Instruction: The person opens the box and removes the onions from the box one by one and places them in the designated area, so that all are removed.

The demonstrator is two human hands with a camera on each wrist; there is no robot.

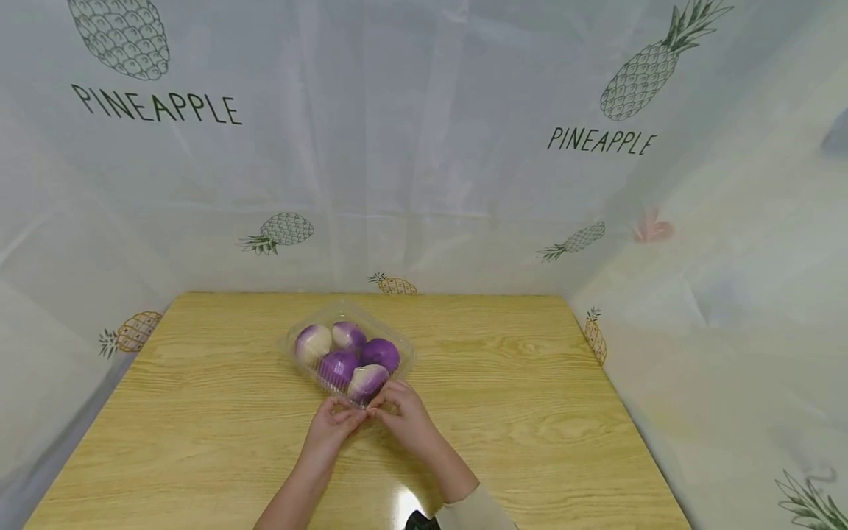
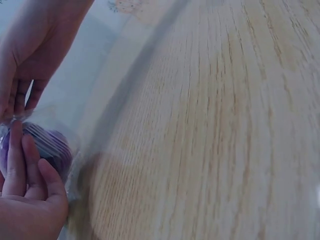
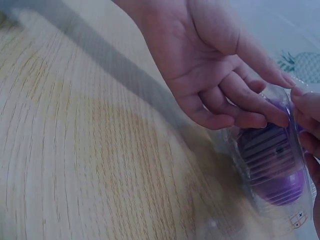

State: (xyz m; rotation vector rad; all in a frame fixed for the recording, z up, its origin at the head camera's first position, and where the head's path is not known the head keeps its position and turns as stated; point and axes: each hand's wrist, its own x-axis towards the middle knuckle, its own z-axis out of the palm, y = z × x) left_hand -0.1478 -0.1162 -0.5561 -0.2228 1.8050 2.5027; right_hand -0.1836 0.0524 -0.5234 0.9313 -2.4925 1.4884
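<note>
The clear box [image 1: 377,329] of purple and white round things [image 1: 339,368] sat a little left on the worktop [image 1: 530,412], one corner pointing near. The left hand [image 1: 330,427] and right hand [image 1: 405,419] pinched that corner's rim between fingers and thumb, maybe because it was easiest to reach.

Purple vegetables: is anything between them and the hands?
Yes: the clear box. Its ridged side stands between the purple vegetables and the left hand and right hand, which pinch at its near corner. Nothing else visible blocks them.
</note>
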